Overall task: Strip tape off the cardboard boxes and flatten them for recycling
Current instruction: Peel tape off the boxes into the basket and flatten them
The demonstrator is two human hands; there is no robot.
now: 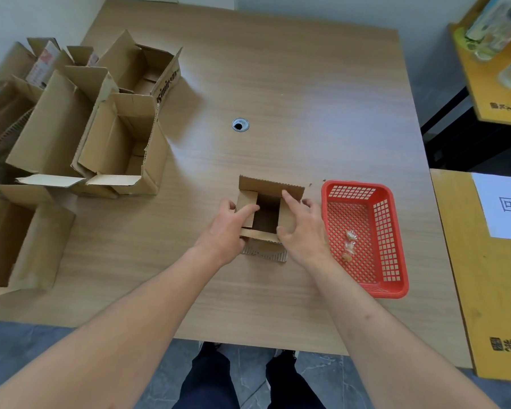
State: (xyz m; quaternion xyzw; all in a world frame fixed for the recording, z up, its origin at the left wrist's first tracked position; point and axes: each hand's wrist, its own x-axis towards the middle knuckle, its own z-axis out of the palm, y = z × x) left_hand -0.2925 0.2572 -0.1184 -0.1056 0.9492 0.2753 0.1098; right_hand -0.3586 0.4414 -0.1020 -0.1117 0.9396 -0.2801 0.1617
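Small cardboard box (266, 215) sits near the front middle of the wooden worktop (278, 98), mouth facing straight up, all four flaps open. Its far flap stands upright with a zigzag edge; the near flap folds down toward the person. The box looks roughly square from above, so no clear long axis.

Left hand (229, 228) grips the box's left side, thumb curled over the left flap and pressing it inward, fingers wrapped behind. Right hand (303, 228) holds the right side, index finger stretched up against the far flap, thumb hooked on the near right corner, other fingers bent round the outside wall.

Just right of the box, nearly touching the right hand, a red plastic basket (396, 231) with a few crumpled bits of tape (349, 243) lying in it. Off to the left, well apart, a cluster of larger open cardboard boxes (101, 122) crowds the worktop's left edge, flaps up. A round cable grommet (240, 124) sits beyond the small box, mid-worktop. At far right, a yellow carton (484, 290) with a white paper label.
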